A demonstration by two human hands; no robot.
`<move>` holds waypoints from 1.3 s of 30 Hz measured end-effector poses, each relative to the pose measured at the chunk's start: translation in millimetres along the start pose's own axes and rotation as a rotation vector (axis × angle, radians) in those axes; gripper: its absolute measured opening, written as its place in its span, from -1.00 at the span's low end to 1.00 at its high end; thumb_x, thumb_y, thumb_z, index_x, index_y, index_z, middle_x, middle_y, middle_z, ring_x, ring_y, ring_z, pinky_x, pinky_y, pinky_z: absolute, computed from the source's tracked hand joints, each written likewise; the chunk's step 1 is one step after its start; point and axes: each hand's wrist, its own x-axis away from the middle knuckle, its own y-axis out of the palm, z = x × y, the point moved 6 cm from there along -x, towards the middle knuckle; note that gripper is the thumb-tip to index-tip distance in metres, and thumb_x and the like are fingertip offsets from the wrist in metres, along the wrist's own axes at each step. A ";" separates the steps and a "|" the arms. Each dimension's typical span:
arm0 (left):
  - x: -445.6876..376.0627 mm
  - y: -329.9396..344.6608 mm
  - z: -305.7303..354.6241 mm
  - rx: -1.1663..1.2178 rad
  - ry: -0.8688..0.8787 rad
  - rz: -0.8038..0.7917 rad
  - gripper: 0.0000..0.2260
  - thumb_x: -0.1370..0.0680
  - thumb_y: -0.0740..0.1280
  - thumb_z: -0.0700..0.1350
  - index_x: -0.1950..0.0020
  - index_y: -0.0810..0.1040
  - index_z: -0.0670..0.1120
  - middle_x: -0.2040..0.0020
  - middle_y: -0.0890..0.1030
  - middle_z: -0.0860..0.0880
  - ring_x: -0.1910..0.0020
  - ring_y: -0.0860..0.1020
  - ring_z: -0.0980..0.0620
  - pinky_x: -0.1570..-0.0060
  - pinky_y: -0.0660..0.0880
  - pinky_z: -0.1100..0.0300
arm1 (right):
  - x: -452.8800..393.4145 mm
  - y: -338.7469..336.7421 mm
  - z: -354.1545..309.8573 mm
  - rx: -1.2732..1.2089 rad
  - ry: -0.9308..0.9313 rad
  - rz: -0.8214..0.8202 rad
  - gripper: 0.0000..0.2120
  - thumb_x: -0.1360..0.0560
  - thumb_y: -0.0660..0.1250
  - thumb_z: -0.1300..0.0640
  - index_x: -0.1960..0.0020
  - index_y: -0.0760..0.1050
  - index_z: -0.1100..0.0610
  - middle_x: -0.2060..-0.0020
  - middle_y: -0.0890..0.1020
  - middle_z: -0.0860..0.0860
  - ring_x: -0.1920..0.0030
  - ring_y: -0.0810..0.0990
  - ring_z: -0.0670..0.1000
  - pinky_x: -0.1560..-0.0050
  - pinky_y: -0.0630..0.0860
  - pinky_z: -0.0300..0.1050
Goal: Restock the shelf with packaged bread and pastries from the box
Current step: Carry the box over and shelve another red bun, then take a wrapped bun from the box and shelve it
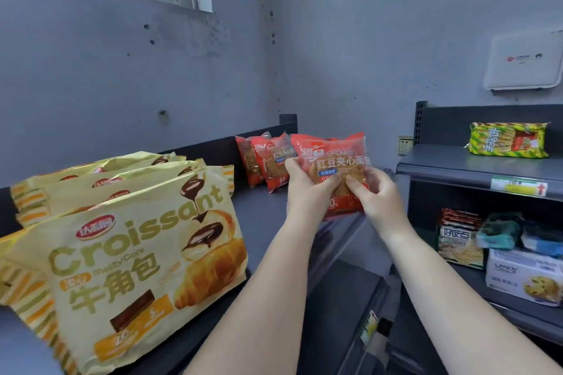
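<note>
- Step in hand, by my read: placing one red bean bread pack (pixel 330 167) on the top shelf (pixel 262 207). Both hands hold it upright just above the shelf's right end.
- Left hand (pixel 307 184) grips the pack's left edge, fingers curled round it; right hand (pixel 373 192) pinches the lower right side.
- Two matching red packs (pixel 268 161) already stand just behind and left, against the back rail.
- Next move likely calls for setting it down beside those two, face forward, then letting go.
- Croissant bags (pixel 137 240) stacked at the left, well apart; not in the way.
- Watch the shelf's right edge: the pack hangs near it.
- Neighbouring rack (pixel 475 161) at right carries a green-yellow biscuit pack (pixel 508 140); snacks and a cookie box (pixel 524 277) below.
- Source box not in view.
</note>
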 end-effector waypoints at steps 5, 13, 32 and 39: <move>-41.7 -9.4 -13.7 -0.043 -0.042 0.196 -0.50 -0.45 0.46 -0.13 -0.23 0.22 -0.06 -0.11 0.49 -0.01 -0.09 0.54 -0.03 -0.16 0.52 0.00 | -66.7 37.1 20.3 -0.030 -0.025 -0.246 -0.75 -0.50 0.38 0.12 -0.15 0.43 0.06 -0.04 0.59 0.03 0.08 0.57 -0.07 0.24 0.48 -0.35; -95.6 -1.8 -51.7 -0.171 -0.212 0.308 -0.27 -0.40 0.49 -0.02 -0.46 0.19 -0.09 -0.28 0.51 -0.07 -0.22 0.53 -0.07 -0.25 0.48 -0.02 | -145.6 72.6 55.9 0.143 -0.031 -0.614 -0.58 -0.45 0.43 0.06 -0.26 0.44 0.11 -0.13 0.58 0.02 -0.16 0.55 0.03 -0.19 0.50 -0.03; -97.7 -1.3 -53.4 -0.516 -0.344 0.521 -0.27 -0.35 0.52 -0.12 -0.42 0.22 -0.10 -0.27 0.48 -0.10 -0.21 0.52 -0.06 -0.17 0.52 0.07 | -185.6 91.9 78.1 -0.066 0.136 -0.736 -0.22 -0.38 0.50 0.20 -0.48 0.18 0.18 -0.28 0.43 0.08 -0.22 0.48 0.07 -0.22 0.49 0.06; -75.6 14.9 -19.8 -0.608 -0.320 0.487 -0.42 -0.48 0.42 -0.14 -0.41 0.24 -0.14 -0.11 0.42 0.04 -0.03 0.46 0.09 0.04 0.39 0.27 | -175.9 77.4 53.3 0.137 -0.095 -0.562 -0.23 -0.34 0.53 0.13 -0.44 0.25 0.20 -0.36 0.39 0.14 -0.37 0.34 0.13 -0.34 0.30 -0.03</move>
